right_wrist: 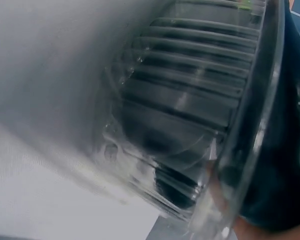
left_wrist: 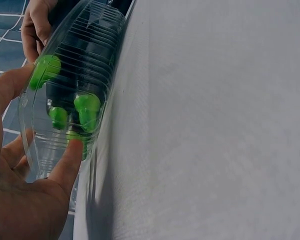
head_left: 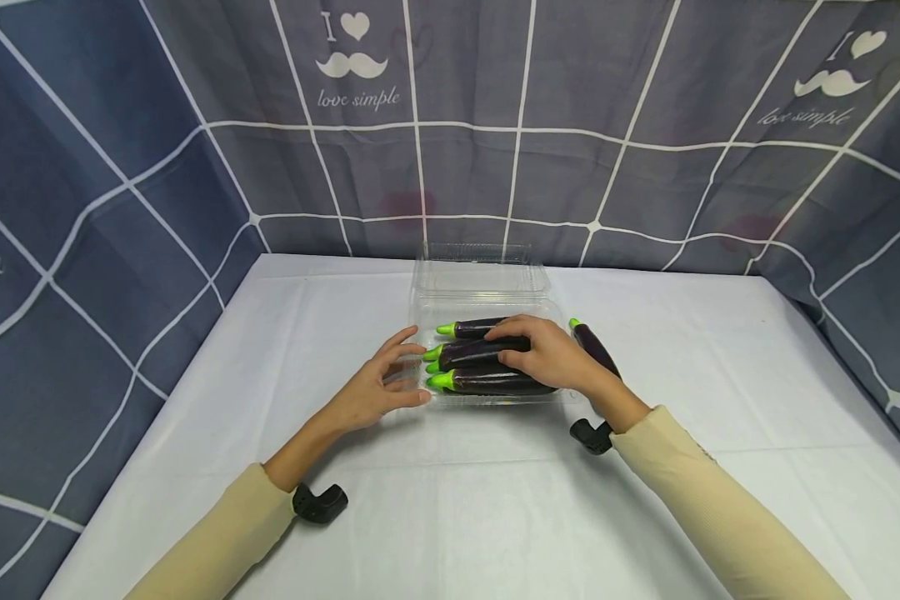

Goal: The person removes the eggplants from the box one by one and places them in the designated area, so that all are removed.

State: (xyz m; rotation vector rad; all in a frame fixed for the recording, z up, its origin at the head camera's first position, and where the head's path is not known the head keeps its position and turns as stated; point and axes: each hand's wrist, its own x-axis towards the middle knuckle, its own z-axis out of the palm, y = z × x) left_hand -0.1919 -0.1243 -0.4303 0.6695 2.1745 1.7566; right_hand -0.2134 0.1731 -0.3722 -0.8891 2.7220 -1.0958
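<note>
A clear plastic clamshell box (head_left: pixel 480 399) lies with its lid (head_left: pixel 480 277) folded back and several dark purple eggplants with green stem ends inside. My right hand (head_left: pixel 551 354) grips one eggplant (head_left: pixel 468 355) from above, thumb on its near side and fingers on its far side. Nearest me in the box is another eggplant (head_left: pixel 495 382); one more eggplant (head_left: pixel 468 328) lies at the back. My left hand (head_left: pixel 371 392) is spread at the box's left end. In the left wrist view, its thumb (left_wrist: pixel 67 167) rests against the ribbed wall and a finger reaches the rim.
Another eggplant (head_left: pixel 594 346) lies to the right of the box, partly behind my right wrist. A white cloth (head_left: pixel 435 517) covers the table. Dark blue checked curtains (head_left: pixel 465 167) hang at the back and sides. A black wrist mount (head_left: pixel 320 504) sticks out beside my left sleeve.
</note>
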